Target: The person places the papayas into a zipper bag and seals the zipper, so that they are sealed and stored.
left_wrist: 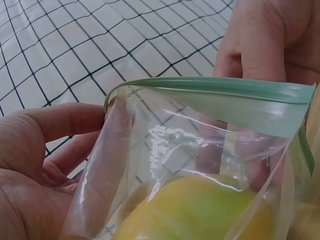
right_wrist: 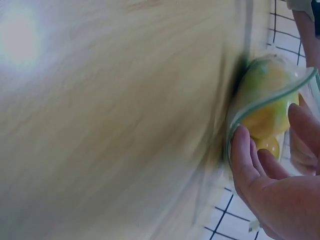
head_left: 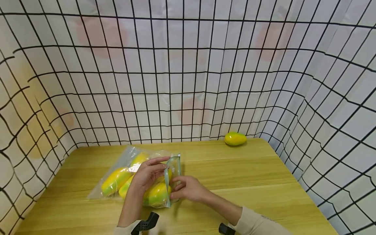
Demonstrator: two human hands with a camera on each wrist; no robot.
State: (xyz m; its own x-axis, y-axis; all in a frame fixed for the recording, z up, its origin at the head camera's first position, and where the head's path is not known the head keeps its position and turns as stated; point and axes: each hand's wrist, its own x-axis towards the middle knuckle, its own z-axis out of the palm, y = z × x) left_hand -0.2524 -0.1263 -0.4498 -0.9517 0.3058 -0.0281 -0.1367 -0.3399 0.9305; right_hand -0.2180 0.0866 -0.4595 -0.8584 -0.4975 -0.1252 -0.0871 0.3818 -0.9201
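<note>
A clear zip bag (head_left: 97, 191) with a green zip rim lies on the table, its mouth turned right. Inside it are several glossy yellow-green fruits (head_left: 116, 181), shaped like papayas. My left hand (head_left: 148, 174) holds the bag by the rim, its fingertips at one corner of the zip in the left wrist view. At the bag's mouth is my right hand (head_left: 189, 189), its fingers reaching in past the green rim (right_wrist: 267, 100). In the right wrist view these fingers are spread and loosely bent, close to a fruit (right_wrist: 262, 117). Part of the left hand is behind the film.
One more yellow-green fruit (head_left: 235, 139) lies at the back right of the wooden table (head_left: 235, 169), close to the black wire grid (head_left: 182, 81). The grid surrounds the table at the back and both sides, with a pale patterned sheet behind it.
</note>
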